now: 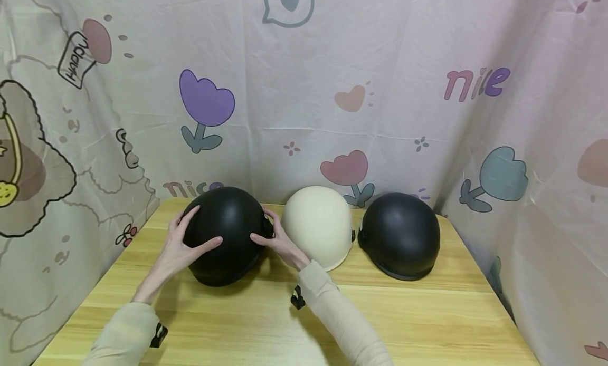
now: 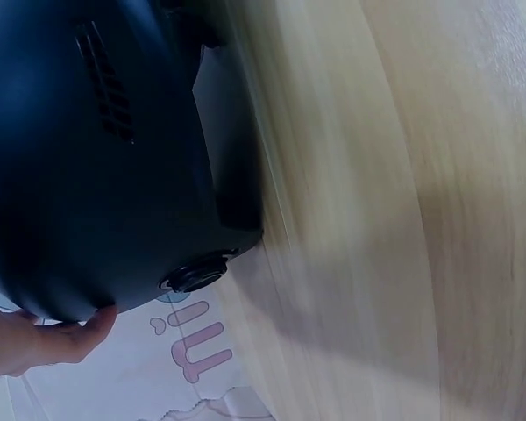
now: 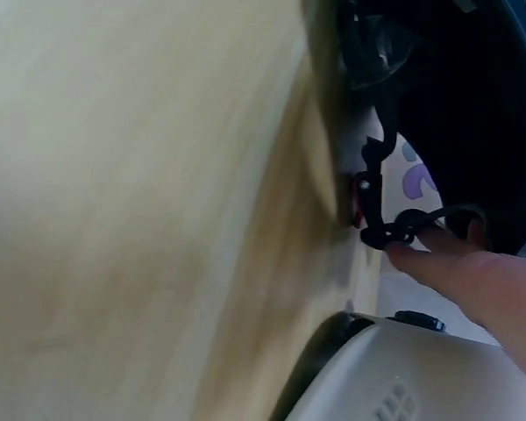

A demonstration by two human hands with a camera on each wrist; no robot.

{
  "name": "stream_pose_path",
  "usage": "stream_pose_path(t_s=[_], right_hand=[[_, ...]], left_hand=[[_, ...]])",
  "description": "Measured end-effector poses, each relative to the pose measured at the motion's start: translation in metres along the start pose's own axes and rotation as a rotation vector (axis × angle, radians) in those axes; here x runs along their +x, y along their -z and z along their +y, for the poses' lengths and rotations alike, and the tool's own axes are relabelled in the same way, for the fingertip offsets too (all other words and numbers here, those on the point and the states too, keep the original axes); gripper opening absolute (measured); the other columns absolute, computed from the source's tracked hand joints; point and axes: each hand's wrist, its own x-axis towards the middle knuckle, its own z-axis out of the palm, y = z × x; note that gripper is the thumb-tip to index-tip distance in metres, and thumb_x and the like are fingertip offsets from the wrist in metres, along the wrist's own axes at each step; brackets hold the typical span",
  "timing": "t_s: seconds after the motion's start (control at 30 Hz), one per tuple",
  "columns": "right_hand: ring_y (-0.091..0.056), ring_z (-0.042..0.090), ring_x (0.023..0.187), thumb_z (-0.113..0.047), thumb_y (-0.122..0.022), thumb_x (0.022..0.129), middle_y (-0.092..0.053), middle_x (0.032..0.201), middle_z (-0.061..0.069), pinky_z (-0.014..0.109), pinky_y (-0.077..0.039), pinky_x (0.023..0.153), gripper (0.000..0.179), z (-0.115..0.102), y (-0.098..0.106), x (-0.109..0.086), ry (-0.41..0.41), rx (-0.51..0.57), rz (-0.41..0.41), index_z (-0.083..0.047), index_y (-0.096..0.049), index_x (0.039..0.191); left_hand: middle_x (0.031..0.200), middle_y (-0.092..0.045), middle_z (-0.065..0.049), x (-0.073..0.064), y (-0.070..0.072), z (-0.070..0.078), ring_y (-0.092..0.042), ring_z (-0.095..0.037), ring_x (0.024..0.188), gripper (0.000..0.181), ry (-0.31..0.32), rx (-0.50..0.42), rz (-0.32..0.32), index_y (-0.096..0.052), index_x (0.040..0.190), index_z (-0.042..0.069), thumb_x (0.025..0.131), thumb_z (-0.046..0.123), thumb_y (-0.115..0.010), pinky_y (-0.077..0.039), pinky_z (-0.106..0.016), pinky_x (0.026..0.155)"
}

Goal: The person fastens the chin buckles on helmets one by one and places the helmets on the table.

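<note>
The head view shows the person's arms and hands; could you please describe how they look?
The left sleeve and right sleeve are pale beige, without visible markings. A small black fitting shows beside each. The left hand and right hand are bare, without gloves.

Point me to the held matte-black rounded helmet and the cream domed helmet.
Held matte-black rounded helmet [image 1: 233, 228]: head view, middle of its shell.
Cream domed helmet [image 1: 317, 223]: head view, middle of its shell.

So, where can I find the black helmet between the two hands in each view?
Head: the black helmet is left of centre.
Left wrist: black helmet at upper left, partly cut off.
Right wrist: black helmet at upper right, partly cut off.
Shared landmark: the wooden table.
</note>
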Motion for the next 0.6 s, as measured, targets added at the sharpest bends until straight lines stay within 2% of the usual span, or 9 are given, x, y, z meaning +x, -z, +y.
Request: stream_pose_path(t_s=[0.27, 0.6], right_hand=[[-0.019, 0.025, 0.153, -0.036, -0.075, 0.09, -0.015, 0.166, 0.004, 0.053, -0.023, 0.124, 0.082, 0.009, -0.002, 0.0, -0.013, -0.012, 0.021, -0.04, -0.022, 0.154], [-0.028, 0.027, 0.149, -0.03, -0.074, 0.091, -0.015, 0.166, 0.005, 0.051, -0.027, 0.123, 0.086, 0.015, -0.004, 0.003, -0.006, 0.03, 0.025, -0.035, -0.019, 0.157]], left_hand=[[0.167, 0.003, -0.027, 0.001, -0.004, -0.002, -0.016, -0.063, 0.144, 0.105, -0.023, 0.039, 0.015, -0.013, 0.163, 0.033, 0.083, 0.052, -0.078, -0.026, -0.085, 0.1], [0.168, 0.003, -0.024, 0.003, -0.007, -0.004, -0.014, -0.061, 0.146, 0.104, -0.048, 0.053, 0.032, -0.016, 0.162, 0.035, 0.081, 0.053, -0.079, -0.025, -0.085, 0.1]])
